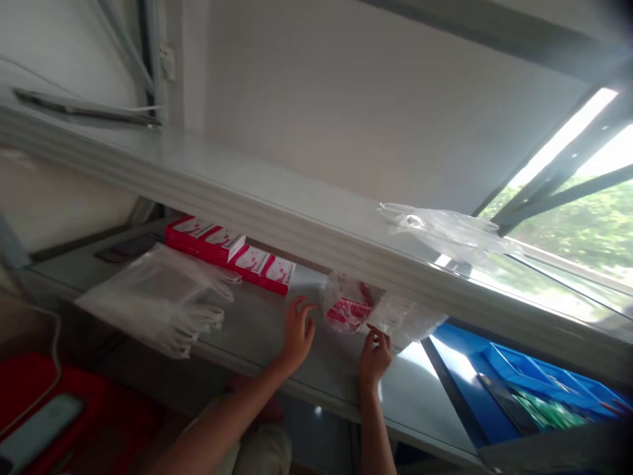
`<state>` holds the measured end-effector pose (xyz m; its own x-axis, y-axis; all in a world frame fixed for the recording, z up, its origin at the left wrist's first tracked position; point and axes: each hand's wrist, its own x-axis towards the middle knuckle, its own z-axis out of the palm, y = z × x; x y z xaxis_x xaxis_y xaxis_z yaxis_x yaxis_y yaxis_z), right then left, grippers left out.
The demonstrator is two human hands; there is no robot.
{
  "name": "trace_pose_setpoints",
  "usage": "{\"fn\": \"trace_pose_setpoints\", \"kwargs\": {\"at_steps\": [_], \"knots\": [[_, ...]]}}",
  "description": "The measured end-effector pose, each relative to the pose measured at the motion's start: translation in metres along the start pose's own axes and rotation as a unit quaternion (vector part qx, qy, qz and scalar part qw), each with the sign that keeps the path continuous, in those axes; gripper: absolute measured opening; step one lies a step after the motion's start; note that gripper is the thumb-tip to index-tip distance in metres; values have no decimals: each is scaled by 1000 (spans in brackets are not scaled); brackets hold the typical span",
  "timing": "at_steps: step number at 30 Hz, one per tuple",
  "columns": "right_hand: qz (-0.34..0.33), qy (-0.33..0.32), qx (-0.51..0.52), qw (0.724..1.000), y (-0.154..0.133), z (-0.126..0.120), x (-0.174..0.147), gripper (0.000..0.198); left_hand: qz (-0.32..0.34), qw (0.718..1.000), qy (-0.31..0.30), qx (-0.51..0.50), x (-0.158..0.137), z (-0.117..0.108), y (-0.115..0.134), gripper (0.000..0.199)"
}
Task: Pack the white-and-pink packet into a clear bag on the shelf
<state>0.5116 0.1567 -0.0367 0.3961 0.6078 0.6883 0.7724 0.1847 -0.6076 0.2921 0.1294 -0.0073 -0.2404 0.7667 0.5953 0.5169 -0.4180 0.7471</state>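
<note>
My left hand is over the lower shelf, its fingers spread and bent, with nothing in them. It lies just right of a row of red and white boxes, without touching them. My right hand is at the front of a clear plastic bag with red boxes inside. Its fingers are loosely bent and apart; whether they touch the plastic I cannot tell. Beside that bag, to the right, lies more crumpled clear plastic. Left of my left hand is a flat stack of clear plastic bags.
An upper shelf crosses above my hands, with a clear plastic bag hanging over its edge. Blue bins with green packets stand at the lower right. A red surface carrying a phone and cable is at the lower left.
</note>
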Motion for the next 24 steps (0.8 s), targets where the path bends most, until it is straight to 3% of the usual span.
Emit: {"fn": "trace_pose_setpoints", "kwargs": {"at_steps": [3,6,8,9,11,13,16,20,24], "knots": [[-17,-29,-10,999,5,1,-2,42,27,989,-8,148,20,-101,-24,30],[-26,-83,-11,996,12,6,-3,45,-12,950,4,311,38,-203,-65,33],[-31,-109,-19,993,14,9,-4,47,-44,908,-20,416,44,-252,-91,28],[-34,-117,-29,992,13,11,-4,48,-60,891,-59,447,44,-269,-102,24],[-49,-142,-49,987,7,13,-5,47,-84,865,-129,478,44,-288,-116,16],[-78,-173,-65,980,-1,13,-7,44,-91,860,-161,475,44,-296,-120,7],[-114,-206,-72,969,-13,10,-15,40,-99,874,-142,455,51,-302,-114,9],[-91,-240,-53,965,-26,2,-29,43,-118,884,-93,442,70,-316,-97,20],[-124,-226,-15,966,-64,-6,-38,46,-62,893,-48,443,87,-315,-74,37]]}}
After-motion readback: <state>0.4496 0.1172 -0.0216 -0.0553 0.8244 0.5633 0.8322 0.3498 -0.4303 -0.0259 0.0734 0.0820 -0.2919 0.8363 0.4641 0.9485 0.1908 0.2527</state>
